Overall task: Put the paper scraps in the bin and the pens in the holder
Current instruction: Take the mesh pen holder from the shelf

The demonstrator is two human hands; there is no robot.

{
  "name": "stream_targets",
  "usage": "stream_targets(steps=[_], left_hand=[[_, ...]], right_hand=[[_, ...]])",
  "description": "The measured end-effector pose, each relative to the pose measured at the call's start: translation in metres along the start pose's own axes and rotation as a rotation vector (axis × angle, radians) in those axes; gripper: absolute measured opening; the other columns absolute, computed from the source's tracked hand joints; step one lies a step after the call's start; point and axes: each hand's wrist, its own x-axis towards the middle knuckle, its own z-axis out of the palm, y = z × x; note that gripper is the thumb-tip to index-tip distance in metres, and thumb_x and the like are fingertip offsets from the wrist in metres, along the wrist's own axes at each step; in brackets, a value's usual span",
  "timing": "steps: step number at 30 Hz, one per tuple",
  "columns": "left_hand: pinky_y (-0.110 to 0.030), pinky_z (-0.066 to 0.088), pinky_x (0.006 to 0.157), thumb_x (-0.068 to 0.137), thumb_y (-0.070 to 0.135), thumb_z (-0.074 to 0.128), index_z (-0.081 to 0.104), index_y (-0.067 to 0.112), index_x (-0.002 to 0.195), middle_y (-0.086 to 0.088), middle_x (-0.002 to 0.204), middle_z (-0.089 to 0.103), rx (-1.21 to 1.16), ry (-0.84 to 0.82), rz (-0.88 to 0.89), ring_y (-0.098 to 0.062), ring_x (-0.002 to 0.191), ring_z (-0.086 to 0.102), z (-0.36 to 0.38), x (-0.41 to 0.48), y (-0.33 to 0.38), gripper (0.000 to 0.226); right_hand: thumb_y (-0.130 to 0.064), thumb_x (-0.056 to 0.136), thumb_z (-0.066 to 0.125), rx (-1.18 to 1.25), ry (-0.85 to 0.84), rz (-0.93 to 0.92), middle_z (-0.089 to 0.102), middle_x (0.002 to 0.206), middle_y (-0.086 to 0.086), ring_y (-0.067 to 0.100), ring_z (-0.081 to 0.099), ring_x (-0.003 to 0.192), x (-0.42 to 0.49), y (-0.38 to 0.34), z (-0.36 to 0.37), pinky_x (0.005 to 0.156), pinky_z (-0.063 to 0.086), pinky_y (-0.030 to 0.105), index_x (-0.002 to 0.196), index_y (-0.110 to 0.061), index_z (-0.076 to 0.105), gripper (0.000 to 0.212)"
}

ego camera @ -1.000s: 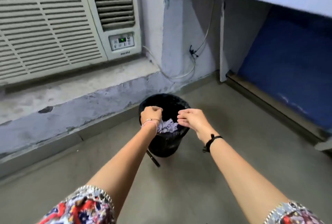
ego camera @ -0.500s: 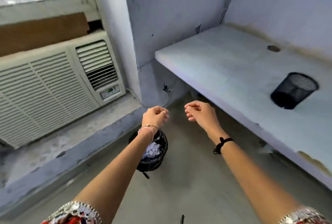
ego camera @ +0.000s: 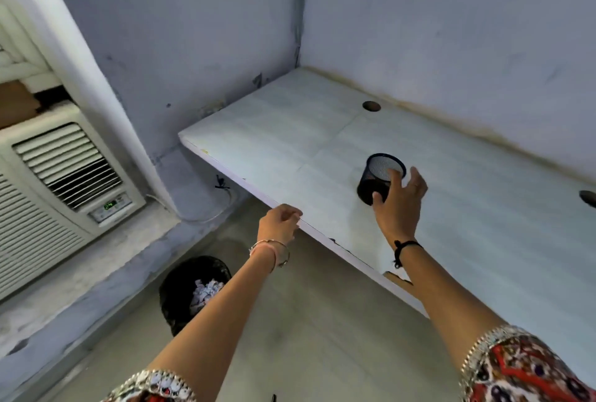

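Observation:
A black mesh pen holder [ego camera: 367, 185] stands empty on the white desk [ego camera: 290, 150]. My right hand [ego camera: 400, 208] is at its near right side with fingers spread, thumb by the base and fingertips by the rim; I cannot tell if it touches. My left hand [ego camera: 279, 222] is loosely closed at the desk's front edge, with nothing visible in it. On the floor below, the black bin [ego camera: 175, 285] holds paper scraps [ego camera: 206, 292], partly hidden by my left forearm. A dark pen tip [ego camera: 273, 397] shows on the floor at the bottom edge.
A window air conditioner [ego camera: 58, 182] sits on a ledge at the left. The desk fills the corner between two walls and has a round cable hole [ego camera: 371, 106] near the back. A wire [ego camera: 222, 185] hangs under the desk's left end.
My view rose from the bin to the desk. My right hand moved up from over the bin to the pen holder and spread its fingers. My left hand lifted to the desk edge.

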Motion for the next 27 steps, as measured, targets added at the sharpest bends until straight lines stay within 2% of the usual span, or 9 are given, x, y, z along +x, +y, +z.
stream_targets(steps=[3, 5, 7, 10, 14, 19, 21, 23, 27], left_hand=[[-0.023, 0.052, 0.062, 0.091, 0.008, 0.050, 0.067, 0.007, 0.102, -0.004, 0.096, 0.065, 0.004, 0.009, 0.001, -0.017, 0.080, 0.063, 0.020, 0.006, -0.004, 0.021], [-0.023, 0.052, 0.062, 0.091, 0.008, 0.048, 0.067, 0.007, 0.102, -0.005, 0.097, 0.065, 0.016, 0.002, -0.004, -0.017, 0.080, 0.063, 0.029, 0.007, -0.009, 0.022], [-0.023, 0.052, 0.061, 0.091, 0.008, 0.046, 0.067, 0.007, 0.102, -0.006, 0.096, 0.066, 0.028, -0.013, -0.012, -0.016, 0.079, 0.062, 0.033, 0.005, -0.015, 0.023], [-0.023, 0.050, 0.060, 0.091, 0.008, 0.045, 0.067, 0.007, 0.101, -0.006, 0.092, 0.067, 0.029, -0.016, -0.024, -0.016, 0.077, 0.062, 0.028, -0.001, -0.019, 0.024], [-0.023, 0.048, 0.058, 0.091, 0.007, 0.045, 0.066, 0.011, 0.091, -0.003, 0.084, 0.066, 0.019, 0.020, -0.008, -0.017, 0.075, 0.062, 0.001, -0.015, -0.025, 0.021], [-0.019, 0.047, 0.054, 0.092, 0.005, 0.044, 0.062, 0.014, 0.082, -0.002, 0.075, 0.063, 0.012, 0.052, 0.007, -0.011, 0.064, 0.059, -0.055, -0.048, -0.055, 0.022], [-0.019, 0.047, 0.053, 0.092, 0.005, 0.044, 0.062, 0.014, 0.081, -0.003, 0.076, 0.063, 0.004, 0.060, -0.035, -0.013, 0.065, 0.058, -0.077, -0.066, -0.083, 0.023], [-0.022, 0.048, 0.057, 0.091, 0.006, 0.045, 0.063, 0.017, 0.078, -0.005, 0.079, 0.065, 0.030, 0.085, -0.076, -0.014, 0.066, 0.060, -0.102, -0.086, -0.118, 0.025], [-0.020, 0.051, 0.058, 0.085, 0.005, 0.050, 0.065, 0.013, 0.088, -0.008, 0.084, 0.066, 0.139, 0.099, -0.111, -0.020, 0.071, 0.064, -0.136, -0.126, -0.193, 0.018]], right_hand=[[-0.021, 0.090, 0.060, 0.065, -0.075, 0.072, 0.014, 0.156, 0.021, 0.035, 0.008, 0.146, 0.015, 0.018, 0.004, 0.103, 0.039, 0.052, 0.137, -0.013, 0.044, 0.050], [-0.023, 0.090, 0.060, 0.157, -0.118, 0.094, 0.028, 0.149, 0.022, 0.035, 0.023, 0.140, 0.021, 0.024, 0.008, 0.100, 0.042, 0.046, 0.129, -0.011, 0.050, 0.042], [-0.020, 0.088, 0.061, 0.238, -0.097, 0.083, 0.046, 0.132, 0.021, 0.034, 0.044, 0.124, 0.023, 0.028, 0.009, 0.093, 0.042, 0.037, 0.116, -0.006, 0.057, 0.032], [-0.017, 0.085, 0.066, 0.295, -0.074, 0.070, 0.054, 0.118, 0.018, 0.030, 0.056, 0.106, 0.018, 0.025, 0.005, 0.085, 0.039, 0.028, 0.102, -0.004, 0.065, 0.022], [-0.019, 0.082, 0.071, 0.369, -0.117, -0.040, 0.059, 0.109, 0.013, 0.018, 0.054, 0.092, -0.011, -0.002, 0.003, 0.080, 0.036, 0.023, 0.092, -0.008, 0.068, 0.016], [-0.024, 0.080, 0.072, 0.458, -0.253, -0.220, 0.061, 0.105, 0.007, 0.015, 0.056, 0.092, -0.076, -0.059, 0.012, 0.084, 0.044, 0.027, 0.086, -0.014, 0.067, 0.013], [-0.023, 0.080, 0.072, 0.470, -0.332, -0.270, 0.059, 0.103, 0.006, 0.014, 0.057, 0.089, -0.110, -0.076, 0.022, 0.081, 0.044, 0.021, 0.086, -0.013, 0.067, 0.013], [-0.023, 0.080, 0.072, 0.460, -0.415, -0.308, 0.058, 0.099, 0.005, 0.012, 0.056, 0.079, -0.152, -0.088, 0.037, 0.070, 0.039, 0.008, 0.086, -0.012, 0.067, 0.013], [-0.022, 0.078, 0.074, 0.447, -0.525, -0.336, 0.056, 0.095, 0.003, -0.001, 0.051, 0.065, -0.242, -0.092, 0.085, 0.063, 0.035, 0.000, 0.082, -0.011, 0.068, 0.013]])
